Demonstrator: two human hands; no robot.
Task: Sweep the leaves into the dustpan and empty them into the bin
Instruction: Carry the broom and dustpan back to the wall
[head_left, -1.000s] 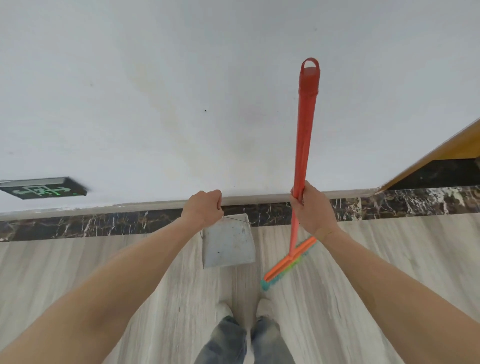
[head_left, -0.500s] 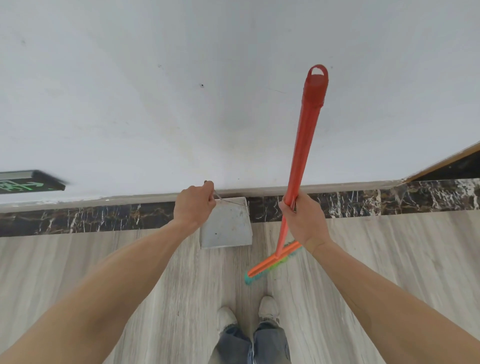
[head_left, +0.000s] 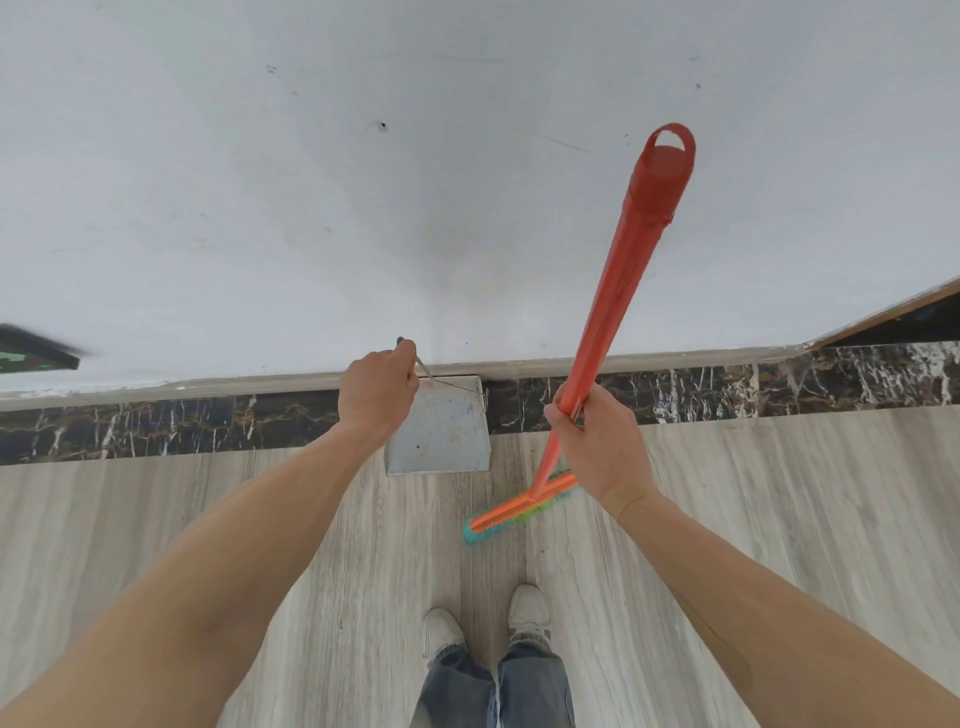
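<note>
Hands grip: L (head_left: 376, 392) dustpan (head_left: 441, 436) handle by skirting, R (head_left: 597, 441) broom (head_left: 613, 322).

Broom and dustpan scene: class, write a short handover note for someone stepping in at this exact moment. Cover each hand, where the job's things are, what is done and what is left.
Left hand: grips the thin wire handle of the grey dustpan, which is by the dark marble skirting.
Right hand: grips the red broom partway down its stick; the brush head is near the floor, right of the dustpan and in front of the shoes.
Done: tools in hand.
Left: no leaves or bin in view; find them, sweep, empty the pan.
</note>
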